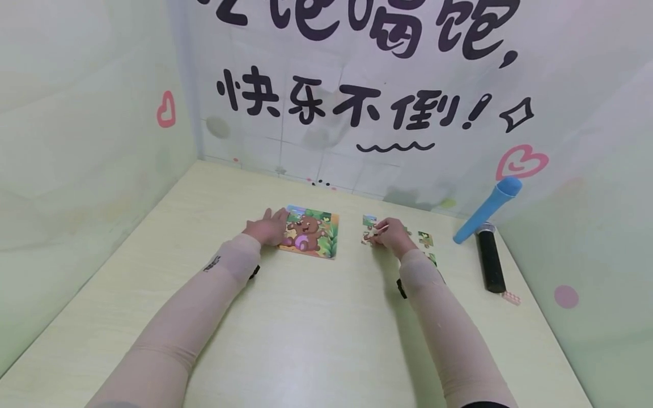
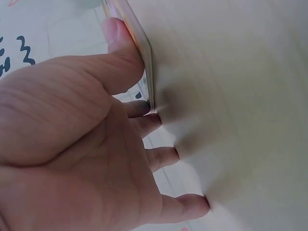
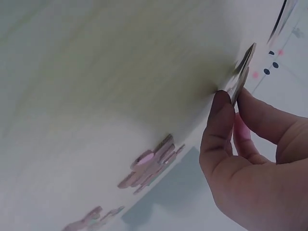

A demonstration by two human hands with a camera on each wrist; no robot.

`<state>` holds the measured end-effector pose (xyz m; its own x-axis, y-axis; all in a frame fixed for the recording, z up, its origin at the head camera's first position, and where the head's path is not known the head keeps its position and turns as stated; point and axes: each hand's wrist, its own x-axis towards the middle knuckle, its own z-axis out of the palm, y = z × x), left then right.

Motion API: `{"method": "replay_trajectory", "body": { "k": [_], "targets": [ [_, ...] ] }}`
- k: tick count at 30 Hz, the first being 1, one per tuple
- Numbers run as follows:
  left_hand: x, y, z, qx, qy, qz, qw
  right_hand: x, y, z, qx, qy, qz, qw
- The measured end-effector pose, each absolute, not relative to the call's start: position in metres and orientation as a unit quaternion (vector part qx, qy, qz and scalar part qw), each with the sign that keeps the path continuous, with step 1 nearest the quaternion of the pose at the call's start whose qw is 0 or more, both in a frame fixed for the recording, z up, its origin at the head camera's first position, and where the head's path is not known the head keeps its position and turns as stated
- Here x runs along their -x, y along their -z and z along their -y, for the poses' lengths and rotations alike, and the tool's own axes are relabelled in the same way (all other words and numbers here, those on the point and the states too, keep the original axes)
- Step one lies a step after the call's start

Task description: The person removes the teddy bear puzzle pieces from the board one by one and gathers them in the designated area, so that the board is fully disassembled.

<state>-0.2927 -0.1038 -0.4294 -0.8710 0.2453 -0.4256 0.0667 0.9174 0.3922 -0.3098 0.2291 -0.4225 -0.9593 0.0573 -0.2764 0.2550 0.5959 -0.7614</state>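
Pale table (image 1: pixel 306 328), the bear picture board (image 1: pixel 311 231) lying toward its 12 o'clock side.
From the board, a blue microphone (image 1: pixel 484 212) slants at 3 o'clock, a black microphone (image 1: pixel 491 260) just beside it. The left hand (image 1: pixel 267 228), fingers extended and unclenched, touches the board's 9 o'clock edge, thumb against it. The right hand (image 1: pixel 394 235), at 3 o'clock, pinches a jigsaw piece (image 3: pixel 244 73) between thumb and finger; loose pieces (image 1: pixel 425 239) lie near it, toward 3 o'clock.
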Motion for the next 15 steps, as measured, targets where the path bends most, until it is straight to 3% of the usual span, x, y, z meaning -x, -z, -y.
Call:
{"method": "replay_trajectory", "body": {
  "k": [10,15],
  "targets": [
    [0.2927,0.431,0.1058,-0.085,-0.191,-0.948,0.239,0.3096,0.4238,-0.2217,-0.053,0.295,-0.951,0.075],
    [0.2934,0.4313,0.1052,-0.084,-0.194,-0.948,0.236,0.3088,0.4253,-0.2223,-0.05,0.293,-0.952,0.075]
  ]
}}
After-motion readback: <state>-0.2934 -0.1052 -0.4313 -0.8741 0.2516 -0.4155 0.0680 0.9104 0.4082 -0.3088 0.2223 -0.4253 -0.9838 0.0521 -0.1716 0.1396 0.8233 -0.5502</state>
